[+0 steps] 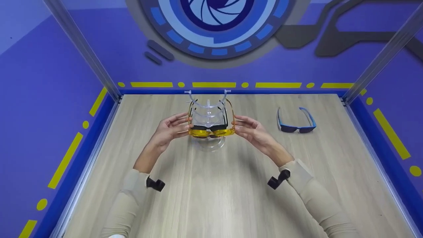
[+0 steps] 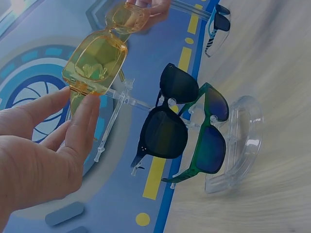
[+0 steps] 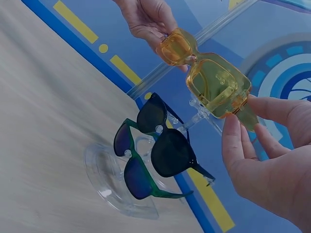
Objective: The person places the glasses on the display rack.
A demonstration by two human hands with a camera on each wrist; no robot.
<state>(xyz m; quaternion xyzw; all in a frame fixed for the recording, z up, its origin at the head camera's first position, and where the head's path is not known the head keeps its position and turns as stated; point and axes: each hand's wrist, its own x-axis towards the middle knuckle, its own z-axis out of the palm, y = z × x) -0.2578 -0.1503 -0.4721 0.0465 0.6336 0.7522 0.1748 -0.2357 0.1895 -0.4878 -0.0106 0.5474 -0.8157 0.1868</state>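
My left hand point(image 1: 167, 130) and right hand point(image 1: 254, 132) pinch yellow see-through glasses point(image 1: 224, 132) by their two outer ends, at the hinges. Their temples point away from me, toward the clear display stand point(image 1: 208, 114). In both wrist views these glasses are off the stand, higher than the two pairs on it. Black sunglasses point(image 2: 165, 133) sit on a middle tier of the stand. Below them, on a lower tier, are green-framed sunglasses point(image 3: 138, 179) with dark bluish lenses. From the head view, the yellow glasses overlap both pairs, and the green frame is mostly hidden.
Blue-framed sunglasses point(image 1: 298, 129) lie on the wooden table point(image 1: 205, 198) to the right of the stand, temples unfolded toward the back. The stand's clear curved base point(image 2: 255, 126) rests on the table. Blue printed panels point(image 1: 158, 76) with metal posts enclose the back and sides.
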